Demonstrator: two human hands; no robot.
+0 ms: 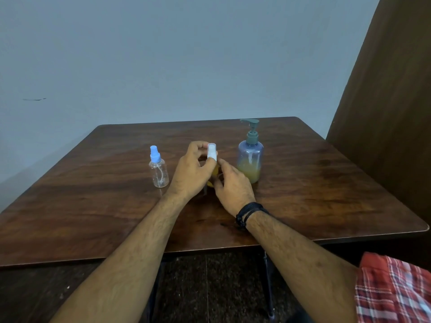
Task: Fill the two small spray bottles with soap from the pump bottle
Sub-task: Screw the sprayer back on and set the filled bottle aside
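wooden table [303, 183] carries all three task items. pump bottle [250, 157], grey-green dispenser head on, stands upright at right of centre with yellow soap filling roughly its lower third. blue-capped spray bottle [159, 170] stands upright at left, well apart from the hands, clear and seemingly empty, cap on. white-capped spray bottle [212, 152] is between them, held over the table by both hands; only its white sprayer top and a sliver of yellowish body show between the fingers, so it looks to hold soap already, amount unreadable. left hand [192, 170] curls around the bottle's upper part, thumb and fingers close to the white top. right hand [234, 185] wraps the lower body from the right, fingers curled on it. judgement: step in hand is screwing the white sprayer onto the first filled bottle, though the turn direction cannot be read from one view. next move likely calls for seating that cap tight, setting the bottle down upright, then uncapping the blue one and bringing it under the pump nozzle. black cord bracelet [250, 212] on right wrist.
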